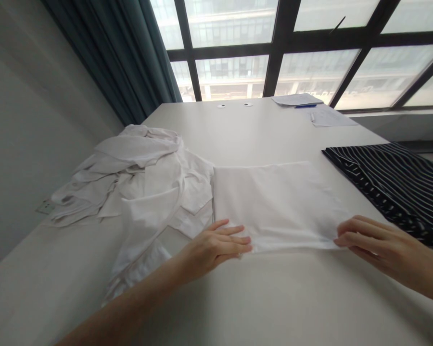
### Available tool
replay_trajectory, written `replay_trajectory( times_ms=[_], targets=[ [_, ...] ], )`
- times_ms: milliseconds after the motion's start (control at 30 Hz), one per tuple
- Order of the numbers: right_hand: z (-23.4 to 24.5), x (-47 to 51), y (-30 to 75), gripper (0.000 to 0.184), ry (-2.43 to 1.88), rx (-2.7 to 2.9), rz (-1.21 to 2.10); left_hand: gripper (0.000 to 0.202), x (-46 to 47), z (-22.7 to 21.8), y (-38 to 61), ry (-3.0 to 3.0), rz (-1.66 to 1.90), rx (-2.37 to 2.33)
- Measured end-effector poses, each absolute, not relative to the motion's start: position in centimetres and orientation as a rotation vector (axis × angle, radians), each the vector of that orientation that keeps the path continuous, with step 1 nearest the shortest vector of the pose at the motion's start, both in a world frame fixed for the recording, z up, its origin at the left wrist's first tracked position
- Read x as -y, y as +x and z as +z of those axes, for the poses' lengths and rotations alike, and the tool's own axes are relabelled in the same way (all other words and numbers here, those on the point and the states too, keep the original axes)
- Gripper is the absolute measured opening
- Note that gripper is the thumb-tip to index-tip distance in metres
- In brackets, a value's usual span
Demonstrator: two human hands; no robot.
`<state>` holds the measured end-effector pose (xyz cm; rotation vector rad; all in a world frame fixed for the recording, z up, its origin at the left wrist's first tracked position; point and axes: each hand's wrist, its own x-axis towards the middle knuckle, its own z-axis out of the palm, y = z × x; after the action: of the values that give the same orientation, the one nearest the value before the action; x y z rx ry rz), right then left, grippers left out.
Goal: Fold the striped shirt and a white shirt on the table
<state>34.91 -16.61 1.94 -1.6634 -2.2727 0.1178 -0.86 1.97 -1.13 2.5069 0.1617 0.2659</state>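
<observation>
A folded white cloth (274, 202) lies flat on the white table (238, 298) in front of me. My left hand (216, 247) rests at its near left corner, fingers together and pinching the edge. At the near right corner, my right hand (375, 245) pinches the edge too, fingers stretched toward the cloth.
A crumpled pile of white garments (137, 182) lies left of the folded cloth, touching it. A black cloth with white stripes (393, 182) sits at the right edge. Papers and a blue pen (305, 103) lie far back by the window. A wall and curtain stand left.
</observation>
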Motion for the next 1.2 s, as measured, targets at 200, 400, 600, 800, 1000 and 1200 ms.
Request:
replay_trajectory(
  times_ms=[200, 400, 600, 800, 1000, 1200],
  targets=[
    [0.5, 17.2, 34.6, 0.025, -1.748, 2.061, 0.577, 0.031, -2.2, -1.2, -1.1, 2.429, 0.247, -0.166],
    [1.3, 17.3, 35.1, 0.024, -1.734, 1.949, 0.835, 0.034, -2.3, -0.3, -1.4, 2.398, 0.170, -0.149],
    [2.5, 16.2, 34.7, 0.036, -1.752, 2.125, 0.677, 0.036, -1.3, 3.1, -2.0, 2.388, -0.027, -0.129],
    [2.2, 12.5, 31.4, 0.018, -1.578, 2.210, 0.096, 0.023, -2.0, 4.0, 0.1, 2.423, 0.016, -0.128],
    [-0.2, 10.1, 28.3, 0.062, -1.566, 2.467, 0.011, 0.028, -2.4, 2.0, 2.5, 2.757, 0.185, -0.204],
    [-1.2, 10.8, 28.9, 0.090, -1.537, 2.596, 0.021, 0.067, -2.3, 0.5, 1.7, 2.887, 0.109, -0.110]
  ],
)
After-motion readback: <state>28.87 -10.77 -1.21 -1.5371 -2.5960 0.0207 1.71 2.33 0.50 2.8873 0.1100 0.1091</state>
